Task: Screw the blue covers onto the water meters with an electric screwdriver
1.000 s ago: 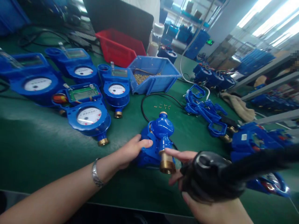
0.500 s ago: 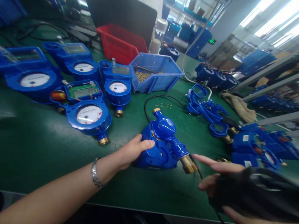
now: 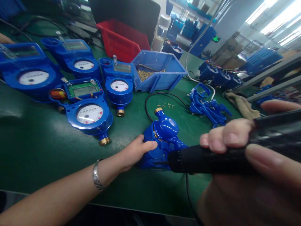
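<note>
Black screwdriver (image 3: 199, 159) now bit-first over the blue meter (image 3: 168, 128).

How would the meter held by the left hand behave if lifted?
The meter would likely feel heavy for its size, judging by its brass end. It looks glossy, so may be slippery. Its solid-looking casing should stay stiff.

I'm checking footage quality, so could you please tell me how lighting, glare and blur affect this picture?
In the head view, the ceiling lights wash out at upper right, and a streak of glare crosses the dial of the open meter; also in the head view, the right hand and black tool look soft and shadowed, while the left hand looks clearer.
</note>
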`<move>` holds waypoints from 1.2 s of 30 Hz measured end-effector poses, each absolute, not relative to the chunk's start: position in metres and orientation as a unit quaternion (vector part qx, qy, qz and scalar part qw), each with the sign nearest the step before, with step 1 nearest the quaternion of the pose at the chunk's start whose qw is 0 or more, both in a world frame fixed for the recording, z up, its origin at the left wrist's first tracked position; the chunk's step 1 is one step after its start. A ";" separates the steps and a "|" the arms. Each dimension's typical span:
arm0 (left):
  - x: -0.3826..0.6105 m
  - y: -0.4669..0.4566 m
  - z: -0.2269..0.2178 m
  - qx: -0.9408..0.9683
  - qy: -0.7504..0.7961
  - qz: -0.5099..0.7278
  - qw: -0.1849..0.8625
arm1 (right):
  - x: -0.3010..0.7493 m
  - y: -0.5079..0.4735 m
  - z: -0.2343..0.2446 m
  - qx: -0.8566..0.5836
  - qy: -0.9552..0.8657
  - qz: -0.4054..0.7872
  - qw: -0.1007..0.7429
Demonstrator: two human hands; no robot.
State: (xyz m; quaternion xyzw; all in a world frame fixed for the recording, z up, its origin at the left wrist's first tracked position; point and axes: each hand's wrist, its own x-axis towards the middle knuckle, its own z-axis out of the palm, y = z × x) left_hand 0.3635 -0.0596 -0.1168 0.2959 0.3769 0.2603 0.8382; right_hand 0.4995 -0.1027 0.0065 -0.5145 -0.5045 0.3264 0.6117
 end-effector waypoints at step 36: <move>0.377 0.008 -0.131 0.633 0.584 0.290 0.417 | 0.489 -0.099 -0.012 -0.402 -0.459 0.481 0.629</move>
